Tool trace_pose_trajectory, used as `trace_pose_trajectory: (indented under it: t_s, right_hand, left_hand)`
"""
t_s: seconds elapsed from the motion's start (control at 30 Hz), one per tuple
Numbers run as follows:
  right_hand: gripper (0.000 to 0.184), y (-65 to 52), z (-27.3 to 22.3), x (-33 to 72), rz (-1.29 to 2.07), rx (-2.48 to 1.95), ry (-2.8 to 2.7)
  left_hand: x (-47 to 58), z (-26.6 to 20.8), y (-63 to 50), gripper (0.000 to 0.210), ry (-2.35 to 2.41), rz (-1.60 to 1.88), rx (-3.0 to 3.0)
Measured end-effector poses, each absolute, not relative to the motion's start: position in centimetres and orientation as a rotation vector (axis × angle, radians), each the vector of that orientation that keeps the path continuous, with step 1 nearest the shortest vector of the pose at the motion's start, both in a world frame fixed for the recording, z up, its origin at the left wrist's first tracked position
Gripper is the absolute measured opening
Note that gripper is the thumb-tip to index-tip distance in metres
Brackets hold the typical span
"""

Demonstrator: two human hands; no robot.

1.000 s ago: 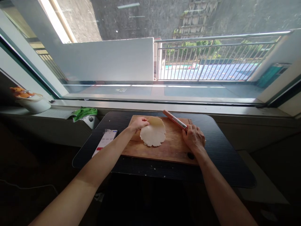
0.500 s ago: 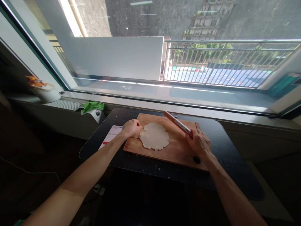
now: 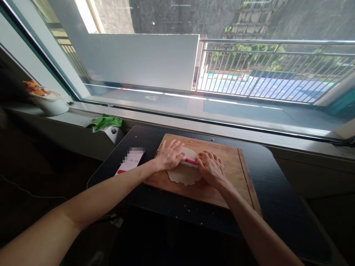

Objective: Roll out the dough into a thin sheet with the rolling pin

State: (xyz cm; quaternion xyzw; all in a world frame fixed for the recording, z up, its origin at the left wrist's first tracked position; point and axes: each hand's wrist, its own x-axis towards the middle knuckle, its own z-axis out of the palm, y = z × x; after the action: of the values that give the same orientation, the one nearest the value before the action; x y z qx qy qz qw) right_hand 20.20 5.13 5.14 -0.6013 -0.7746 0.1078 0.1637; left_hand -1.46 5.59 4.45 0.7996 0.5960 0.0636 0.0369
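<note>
On the dark tabletop (image 3: 283, 192), the wooden board (image 3: 233, 166) looks stiff and fairly heavy. On it lies the dough sheet (image 3: 184, 178), probably soft and easily torn, best lifted gently by its ragged edge. The left hand (image 3: 169, 155), fingers spread apart, rests over one end of the rolling pin (image 3: 191, 161); the right hand (image 3: 212, 166) bends over the other, whether clamped I cannot tell. The pin seems light and rigid, best held near its ends. Half a second ago the right hand alone held it, beside the dough; now it lies across the sheet under both hands
</note>
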Motion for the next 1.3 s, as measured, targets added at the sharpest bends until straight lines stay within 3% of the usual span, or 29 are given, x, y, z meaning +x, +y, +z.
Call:
trace_pose_trajectory:
  t_s: [0.13, 0.27, 0.53, 0.77, 0.97, 1.2, 1.3]
  right_hand:
    - [0.047, 9.2, 4.7, 19.6, 0.004, -1.660, -2.232]
    - [0.052, 13.7, 5.8, 19.1, 0.026, -1.828, -2.147]
    - [0.049, 7.6, 3.3, 20.7, -0.115, -1.557, -2.382]
    - [0.054, 14.9, 5.8, 19.4, 0.061, -1.882, -2.154]
    - [0.046, 8.8, 4.0, 21.1, -0.055, -1.585, -2.428]
    - [0.053, 17.7, 6.1, 19.6, 0.078, -1.982, -2.103]
    - [0.055, 15.4, 5.4, 20.0, -0.019, -1.809, -2.176]
  left_hand:
    - [-1.0, 5.1, 9.3, 0.061, 1.894, 0.271, 2.414]
    - [-0.3, 6.2, 13.4, 0.066, 1.964, 0.193, 2.228]
    - [-1.1, 5.0, 7.6, 0.061, 1.809, 0.200, 2.494]
    - [-0.3, 6.3, 13.2, 0.061, 1.993, 0.242, 2.316]
    - [-0.7, 5.6, 7.7, 0.061, 1.748, 0.196, 2.477]
    - [-0.2, 6.5, 15.8, 0.052, 2.027, 0.447, 2.364]
    - [-0.7, 6.1, 13.9, 0.053, 1.915, 0.410, 2.408]
